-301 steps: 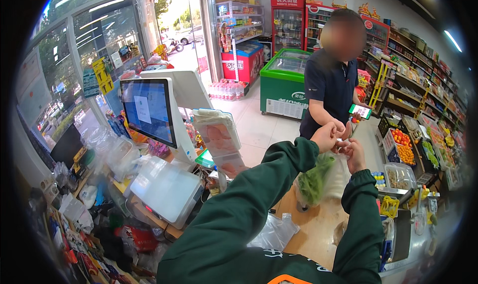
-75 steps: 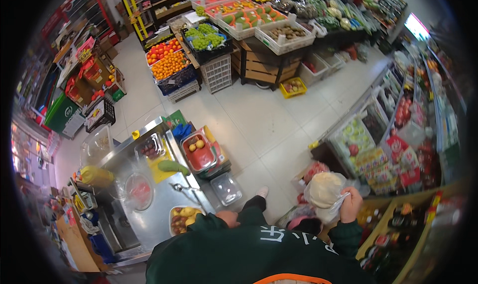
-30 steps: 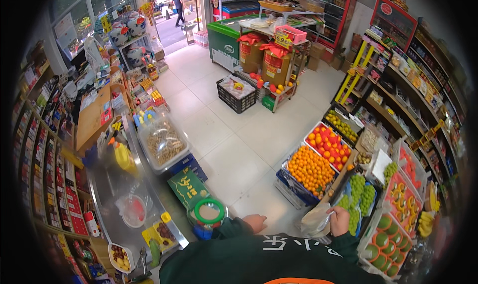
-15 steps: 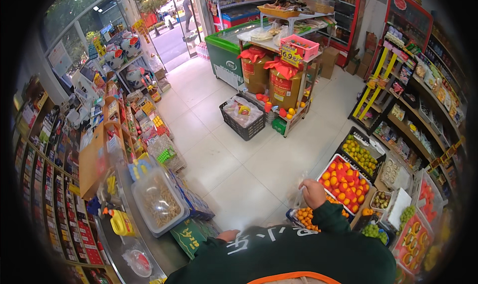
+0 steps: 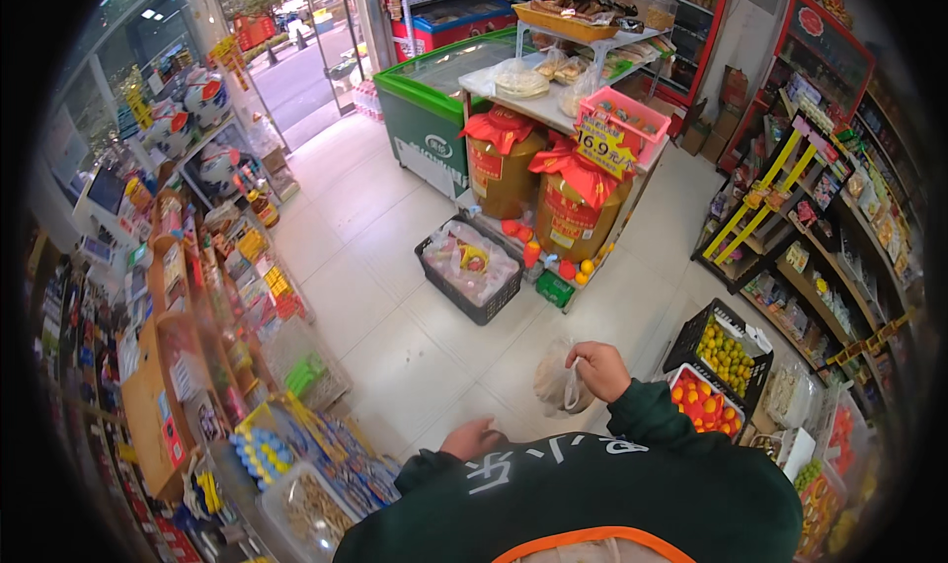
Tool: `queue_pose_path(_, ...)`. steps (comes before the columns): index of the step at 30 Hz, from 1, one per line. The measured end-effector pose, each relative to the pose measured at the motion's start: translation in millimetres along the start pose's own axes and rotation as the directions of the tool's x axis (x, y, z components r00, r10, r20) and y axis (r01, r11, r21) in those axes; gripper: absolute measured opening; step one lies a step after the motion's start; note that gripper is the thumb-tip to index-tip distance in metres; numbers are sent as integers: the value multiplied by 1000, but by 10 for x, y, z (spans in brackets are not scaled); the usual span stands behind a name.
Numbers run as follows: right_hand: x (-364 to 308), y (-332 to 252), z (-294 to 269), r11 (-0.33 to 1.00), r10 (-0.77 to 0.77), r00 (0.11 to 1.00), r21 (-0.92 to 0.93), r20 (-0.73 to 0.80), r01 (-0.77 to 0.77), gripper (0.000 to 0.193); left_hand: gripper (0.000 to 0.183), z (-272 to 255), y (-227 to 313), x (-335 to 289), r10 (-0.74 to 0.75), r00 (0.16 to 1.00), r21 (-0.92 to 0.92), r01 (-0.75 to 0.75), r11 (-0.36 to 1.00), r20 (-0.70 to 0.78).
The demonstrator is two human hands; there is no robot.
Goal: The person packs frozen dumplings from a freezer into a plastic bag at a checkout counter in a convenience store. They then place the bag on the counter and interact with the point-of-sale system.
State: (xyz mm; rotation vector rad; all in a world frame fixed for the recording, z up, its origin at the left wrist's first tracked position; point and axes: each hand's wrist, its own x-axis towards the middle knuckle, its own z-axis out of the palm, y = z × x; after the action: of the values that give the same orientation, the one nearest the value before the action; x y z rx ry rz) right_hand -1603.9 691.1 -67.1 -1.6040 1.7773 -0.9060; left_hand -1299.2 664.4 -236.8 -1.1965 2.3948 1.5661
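Observation:
My right hand (image 5: 600, 368) is closed around the gathered top of a thin clear plastic bag (image 5: 555, 390). It hangs above the floor tiles, and something pale brown shows faintly in it; I cannot make out what. Low in front of my body, my left hand (image 5: 474, 440) holds nothing, its fingers loosely stretched toward the right and partly hidden by the dark green clothing. Right of my right arm lies a white crate of orange fruit and red wrappings (image 5: 703, 405). Behind it stands a black crate of yellow-green citrus (image 5: 729, 358).
Ahead on the floor stands a black basket (image 5: 474, 311) with bagged goods. Beyond it are large brown jars (image 5: 583, 207) with red covers, under a table, and a green chest freezer (image 5: 420, 148). A counter (image 5: 148, 405) with goods runs along the left; shelves (image 5: 820, 237) line the right.
My body has turned and moved forward, away from the fruit crates. My right hand still grips the bag, which now hangs over the floor in plainer view. The person outside the doorway has left view.

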Motion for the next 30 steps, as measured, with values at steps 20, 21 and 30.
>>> queue_pose_path(20,4770,1053,-1625,967,-196,978,149,-67,204,29,21,-2252,1188,3037,-97,838,-704,-383,599,-538)
queue_pose_path(21,5115,1231,-1914,978,-134,963,124,-232,165,31,20,-2326,1184,3146,-115,833,-733,-402,548,-542)
queue_pose_path(30,7293,2757,-3117,962,115,765,-122,-633,-246,40,22,-2905,1131,3689,-331,720,-736,-361,572,-610)
